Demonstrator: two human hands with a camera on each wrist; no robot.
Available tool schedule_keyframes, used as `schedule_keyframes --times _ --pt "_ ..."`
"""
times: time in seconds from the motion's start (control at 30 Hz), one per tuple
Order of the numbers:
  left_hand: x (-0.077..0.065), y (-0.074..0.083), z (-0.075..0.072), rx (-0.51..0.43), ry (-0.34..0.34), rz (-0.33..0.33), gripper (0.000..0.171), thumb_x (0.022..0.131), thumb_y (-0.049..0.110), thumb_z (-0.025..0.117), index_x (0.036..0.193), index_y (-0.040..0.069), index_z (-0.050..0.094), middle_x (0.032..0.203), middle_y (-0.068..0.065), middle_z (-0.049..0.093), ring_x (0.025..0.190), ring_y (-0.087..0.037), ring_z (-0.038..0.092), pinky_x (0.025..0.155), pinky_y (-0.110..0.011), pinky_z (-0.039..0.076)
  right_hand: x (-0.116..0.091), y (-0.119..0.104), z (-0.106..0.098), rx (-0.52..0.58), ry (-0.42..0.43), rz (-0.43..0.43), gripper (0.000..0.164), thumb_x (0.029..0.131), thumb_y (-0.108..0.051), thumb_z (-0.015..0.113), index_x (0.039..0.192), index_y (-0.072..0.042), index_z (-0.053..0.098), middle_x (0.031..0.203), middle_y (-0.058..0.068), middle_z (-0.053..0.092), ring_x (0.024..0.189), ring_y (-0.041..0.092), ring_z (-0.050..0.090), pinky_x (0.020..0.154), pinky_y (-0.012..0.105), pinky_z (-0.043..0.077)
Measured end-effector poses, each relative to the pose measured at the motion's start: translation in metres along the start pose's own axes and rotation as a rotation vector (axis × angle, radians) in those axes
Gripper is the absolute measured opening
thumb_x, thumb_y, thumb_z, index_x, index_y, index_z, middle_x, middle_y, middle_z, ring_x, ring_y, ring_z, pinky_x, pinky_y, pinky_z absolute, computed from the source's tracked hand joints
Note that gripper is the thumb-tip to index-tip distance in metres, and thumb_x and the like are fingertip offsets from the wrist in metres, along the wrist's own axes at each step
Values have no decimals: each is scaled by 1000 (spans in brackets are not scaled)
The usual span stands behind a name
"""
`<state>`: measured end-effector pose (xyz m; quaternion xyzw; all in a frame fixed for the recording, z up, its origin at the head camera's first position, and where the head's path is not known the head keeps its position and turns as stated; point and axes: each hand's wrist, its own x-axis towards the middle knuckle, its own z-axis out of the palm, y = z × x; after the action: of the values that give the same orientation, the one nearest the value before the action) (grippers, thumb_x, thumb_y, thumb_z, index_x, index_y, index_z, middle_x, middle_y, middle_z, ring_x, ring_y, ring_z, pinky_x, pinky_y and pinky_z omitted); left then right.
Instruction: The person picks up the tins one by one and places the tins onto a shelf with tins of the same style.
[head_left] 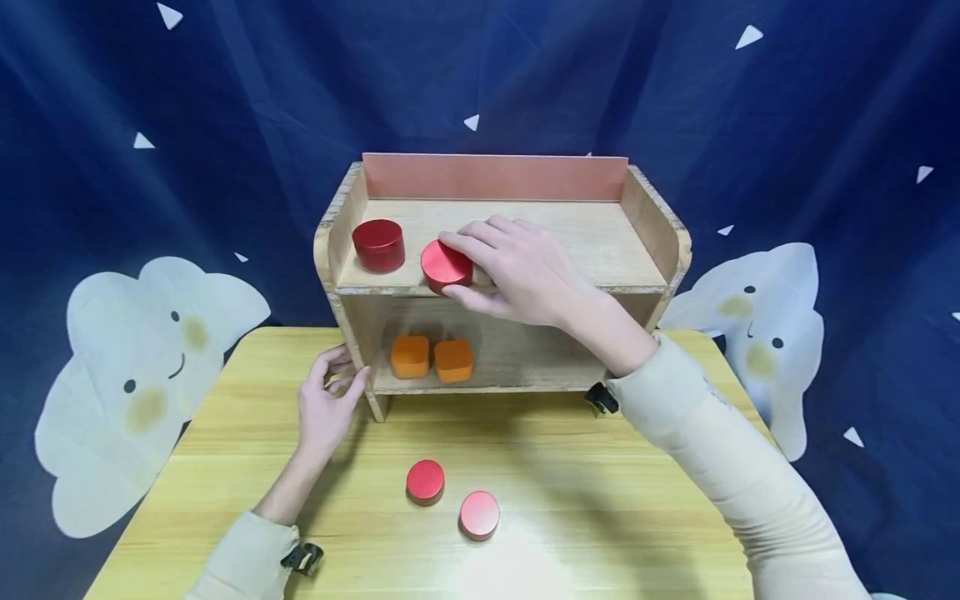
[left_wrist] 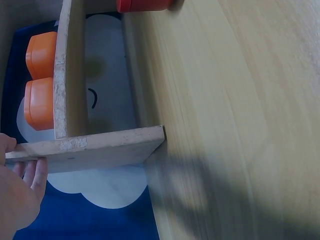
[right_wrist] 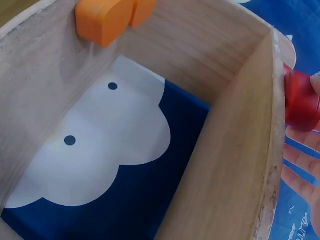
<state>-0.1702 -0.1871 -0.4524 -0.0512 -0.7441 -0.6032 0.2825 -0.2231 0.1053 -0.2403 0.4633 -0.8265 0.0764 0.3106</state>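
A small two-tier wooden shelf (head_left: 487, 389) stands on the table. My right hand (head_left: 517, 267) grips a round red tin (head_left: 446, 263) at the front of the upper tier, thumb at the near side and fingers over the far side. To its left, apart from it, sits a darker red tin (head_left: 378, 246). With thumb and fingers, my left hand (head_left: 330, 400) holds the front edge of the shelf's left side panel (left_wrist: 85, 147). On the lower tier, two orange rounded blocks (head_left: 410, 357) stand side by side near the left.
Two smaller red round tins, one at the left (head_left: 425, 482) and a lighter-looking one (head_left: 479, 514), rest on the wooden table (head_left: 562, 475) before the shelf. Behind hangs a dark blue curtain (head_left: 480, 75) with white clouds.
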Motion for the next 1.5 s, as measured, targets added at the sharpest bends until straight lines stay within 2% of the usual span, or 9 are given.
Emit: schedule_keyframes --times 0.3,0.53,0.67,1.1,1.5 --pt "0 0 -2 15 -13 -5 36 92 -10 73 127 -12 63 112 -26 69 98 3 64 85 -8 62 7 0 2 -45 -66 49 55 100 -50 63 139 -11 67 124 6 75 109 28 69 88 40 63" --pt "-1 0 -1 11 -8 13 36 92 -11 72 126 -13 63 112 -25 69 98 4 64 84 -8 62 11 2 5 -69 -125 83 53 104 -50 56 140 -13 67 126 4 75 113 28 68 93 40 63" --pt "-1 0 -1 12 -9 21 36 91 -11 73 126 -13 63 112 -29 70 97 4 65 84 -8 62 13 4 7 -58 -142 104 53 104 -51 55 140 -13 66 126 4 74 114 27 67 93 40 62" --pt "-2 -2 1 17 -12 35 35 91 -10 74 125 -12 64 110 -30 70 97 2 65 83 -7 62 19 11 14 -43 -162 122 54 105 -50 55 142 -12 65 125 7 72 113 27 65 92 37 60" --pt "-1 -2 1 21 -6 34 36 91 -10 73 126 -12 63 112 -28 70 98 3 65 83 -6 61 22 15 15 -34 -142 124 53 104 -49 56 141 -12 65 128 6 72 114 28 64 92 38 60"
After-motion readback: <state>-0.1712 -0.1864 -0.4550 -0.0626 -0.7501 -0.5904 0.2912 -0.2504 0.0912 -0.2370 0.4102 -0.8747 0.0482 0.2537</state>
